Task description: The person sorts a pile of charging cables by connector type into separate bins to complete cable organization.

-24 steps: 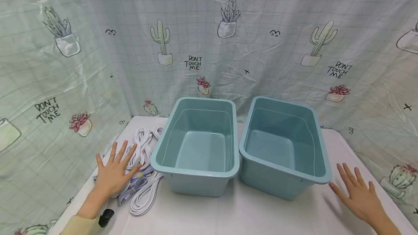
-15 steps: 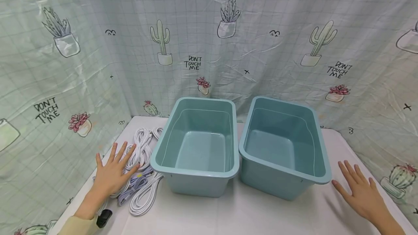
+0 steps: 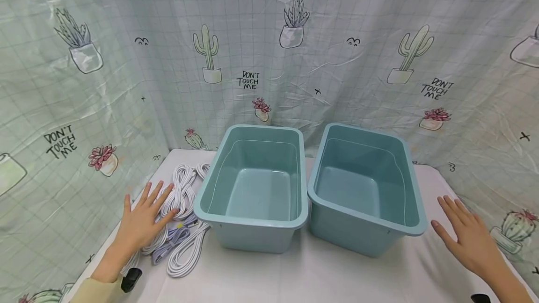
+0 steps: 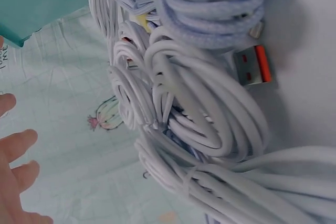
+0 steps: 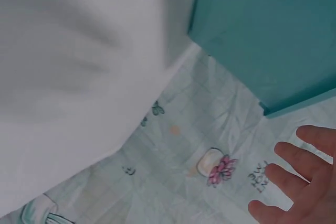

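Observation:
My left hand (image 3: 143,221) is spread flat above the left part of a pile of coiled cables, with nothing in its grasp. White cable coils (image 3: 182,195) lie beyond its fingers, and a lavender cable (image 3: 170,244) and another white coil (image 3: 187,256) lie to its right. In the left wrist view, a USB plug with an orange end (image 4: 253,65) sticks out of the bundles, beside a pale blue braided cable (image 4: 210,11). Over the table's right side, my right hand (image 3: 473,242) has its fingers extended and holds nothing, just right of the right-hand bin (image 3: 358,228).
Two blue-green plastic bins stand side by side; the left bin (image 3: 257,237) sits next to the cables, the other is turned at an angle. A white table (image 3: 337,279) carries everything. A cactus-print curtain (image 3: 261,36) surrounds its back and sides.
My right hand has shifted slightly right and farther up, its fingers now closer together. The left hand has moved only a little. Bins and cables stay where they were.

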The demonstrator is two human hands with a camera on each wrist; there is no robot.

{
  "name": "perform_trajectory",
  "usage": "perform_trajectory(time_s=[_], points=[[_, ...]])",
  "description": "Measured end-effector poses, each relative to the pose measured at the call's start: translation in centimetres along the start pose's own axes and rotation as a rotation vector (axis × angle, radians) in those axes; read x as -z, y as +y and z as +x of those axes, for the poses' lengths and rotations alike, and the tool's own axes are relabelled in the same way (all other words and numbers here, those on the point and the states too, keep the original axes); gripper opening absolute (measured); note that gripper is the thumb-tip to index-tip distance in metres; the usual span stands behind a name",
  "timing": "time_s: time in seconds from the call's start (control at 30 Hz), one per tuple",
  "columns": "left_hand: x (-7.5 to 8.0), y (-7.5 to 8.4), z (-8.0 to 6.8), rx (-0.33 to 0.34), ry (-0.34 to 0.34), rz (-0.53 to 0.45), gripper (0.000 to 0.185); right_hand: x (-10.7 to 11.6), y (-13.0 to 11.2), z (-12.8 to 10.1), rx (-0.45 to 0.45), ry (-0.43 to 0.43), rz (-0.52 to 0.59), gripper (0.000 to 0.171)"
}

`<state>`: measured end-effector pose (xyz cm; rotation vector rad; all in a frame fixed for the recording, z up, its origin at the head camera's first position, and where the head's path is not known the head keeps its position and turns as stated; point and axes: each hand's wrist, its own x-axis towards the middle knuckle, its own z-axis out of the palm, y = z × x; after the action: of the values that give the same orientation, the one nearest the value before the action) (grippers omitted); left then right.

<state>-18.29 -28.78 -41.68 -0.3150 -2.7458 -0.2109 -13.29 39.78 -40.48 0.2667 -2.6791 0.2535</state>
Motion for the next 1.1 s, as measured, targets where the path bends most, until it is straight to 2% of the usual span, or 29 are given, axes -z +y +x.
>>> perform_trajectory(time_s=[0.3,0.5,0.7,0.97,1.1], points=[[0.5,0.2,0.3,-0.058,0.029,-0.001,0.064,1.6,-2.2,1.3,0.047,0.125,0.063,0.054],[0.6,0.4,0.3,-0.088,0.058,-0.013,0.06,2.3,-3.9,1.7,0.042,0.158,0.081,0.05],[0.6,0.4,0.2,-0.13,0.104,-0.008,0.053,3.0,-5.2,2.3,0.095,0.204,0.118,0.049],[0.2,0.1,0.2,-0.219,0.176,-0.02,0.046,3.1,-6.9,3.1,0.14,0.176,0.128,0.048],[-0.2,-0.4,0.3,-0.265,0.195,-0.018,0.045,3.1,-7.5,3.4,0.145,0.13,0.131,0.05]])
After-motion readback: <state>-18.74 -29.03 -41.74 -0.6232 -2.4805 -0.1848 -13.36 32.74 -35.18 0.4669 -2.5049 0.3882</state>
